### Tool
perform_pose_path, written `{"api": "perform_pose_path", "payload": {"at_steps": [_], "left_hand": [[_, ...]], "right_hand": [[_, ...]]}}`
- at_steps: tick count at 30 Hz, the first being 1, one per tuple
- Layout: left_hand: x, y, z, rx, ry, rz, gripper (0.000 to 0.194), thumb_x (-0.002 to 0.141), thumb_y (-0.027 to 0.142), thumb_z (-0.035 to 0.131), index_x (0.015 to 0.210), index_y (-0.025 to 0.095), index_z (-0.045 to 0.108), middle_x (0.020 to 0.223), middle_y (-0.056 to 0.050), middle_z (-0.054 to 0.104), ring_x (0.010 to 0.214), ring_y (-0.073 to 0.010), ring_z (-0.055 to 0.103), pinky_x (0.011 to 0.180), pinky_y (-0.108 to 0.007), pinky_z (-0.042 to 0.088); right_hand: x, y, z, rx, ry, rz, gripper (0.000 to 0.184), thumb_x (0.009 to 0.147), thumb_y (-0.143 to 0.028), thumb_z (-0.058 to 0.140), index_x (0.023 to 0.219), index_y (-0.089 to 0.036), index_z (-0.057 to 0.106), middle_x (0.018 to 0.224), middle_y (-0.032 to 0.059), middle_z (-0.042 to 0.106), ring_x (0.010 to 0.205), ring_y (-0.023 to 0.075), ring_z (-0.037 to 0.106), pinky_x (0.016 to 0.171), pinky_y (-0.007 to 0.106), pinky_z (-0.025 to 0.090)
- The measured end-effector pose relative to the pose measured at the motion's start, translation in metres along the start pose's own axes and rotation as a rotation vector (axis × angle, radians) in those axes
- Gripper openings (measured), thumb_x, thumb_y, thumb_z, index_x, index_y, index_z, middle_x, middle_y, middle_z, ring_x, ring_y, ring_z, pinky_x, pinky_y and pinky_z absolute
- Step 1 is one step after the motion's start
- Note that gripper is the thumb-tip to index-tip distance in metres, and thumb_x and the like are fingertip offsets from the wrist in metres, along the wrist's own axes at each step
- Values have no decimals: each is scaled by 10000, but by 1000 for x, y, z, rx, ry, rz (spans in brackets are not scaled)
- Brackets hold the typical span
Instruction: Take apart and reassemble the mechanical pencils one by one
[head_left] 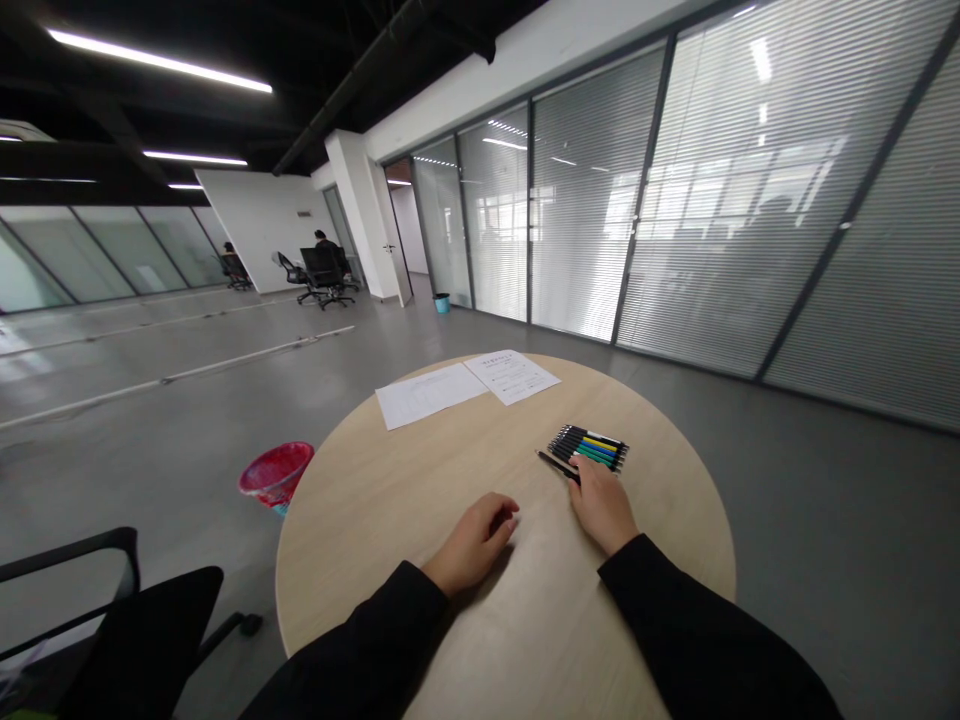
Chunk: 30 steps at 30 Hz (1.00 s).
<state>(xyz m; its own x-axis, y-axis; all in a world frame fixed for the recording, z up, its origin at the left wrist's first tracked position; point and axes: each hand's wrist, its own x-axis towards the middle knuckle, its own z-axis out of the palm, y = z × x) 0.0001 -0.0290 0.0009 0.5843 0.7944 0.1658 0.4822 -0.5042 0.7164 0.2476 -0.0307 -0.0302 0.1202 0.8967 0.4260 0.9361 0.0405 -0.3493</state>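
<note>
On the round wooden table, my right hand holds a black pen near one end, thumb and fingers closed on it. Its other end points to the left, close to the tabletop. Just beyond that hand lies a row of pens side by side, with black, yellow, blue and green barrels; my fingers cover part of the nearest ones. My left hand rests on the tabletop left of the pens, loosely curled, with a gap between thumb and fingers and nothing seen in it.
Two printed paper sheets overlap slightly at the table's far side. A red-lined waste bin stands on the floor to the left, and a black chair is at the lower left. Far back, people sit near office chairs.
</note>
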Motion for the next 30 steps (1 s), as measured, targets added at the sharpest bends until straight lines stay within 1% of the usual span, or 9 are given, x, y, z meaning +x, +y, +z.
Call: {"api": "perform_pose_path", "payload": {"at_steps": [3,5,8,13,21,30], "left_hand": [[-2,1,0,27,-21,13,225,926,277,495,1090,181,615,999,-81,643,874,-191,585,827,-325,480],[-3,1,-1,37,-22,10,224,922,268,496,1094,179,608,1004,-83,640,875,-191,580,825,-327,475],[-3,2,-1,37,-19,5,208,923,268,489,1072,177,602,987,-76,637,865,-188,574,813,-322,467],[-2,6,-3,66,-47,0,136,910,263,490,941,175,590,905,-53,629,810,-178,558,758,-301,451],[-2,5,-5,116,-64,17,113,905,244,493,935,179,579,918,-54,629,822,-178,560,767,-301,447],[-3,1,-11,139,-51,40,131,926,252,468,933,179,577,943,-65,631,855,-186,565,795,-316,457]], "right_hand": [[1,-1,-4,-44,-21,31,112,879,-156,581,977,-165,635,923,92,674,897,239,601,798,306,411],[1,2,-4,-64,-25,45,69,868,-157,590,923,-171,629,878,84,669,866,235,595,772,302,397],[1,12,0,-63,-25,60,73,857,-150,590,920,-162,625,877,88,668,859,233,595,775,302,390],[-1,28,3,-43,-29,62,105,823,-112,575,906,-156,622,906,88,661,873,223,591,789,292,393],[-1,35,4,-14,-21,79,68,817,-164,603,867,-176,648,902,79,651,902,234,580,830,306,407],[-2,39,4,9,-9,102,53,816,-167,612,860,-177,639,901,71,643,881,229,582,806,311,409]]}}
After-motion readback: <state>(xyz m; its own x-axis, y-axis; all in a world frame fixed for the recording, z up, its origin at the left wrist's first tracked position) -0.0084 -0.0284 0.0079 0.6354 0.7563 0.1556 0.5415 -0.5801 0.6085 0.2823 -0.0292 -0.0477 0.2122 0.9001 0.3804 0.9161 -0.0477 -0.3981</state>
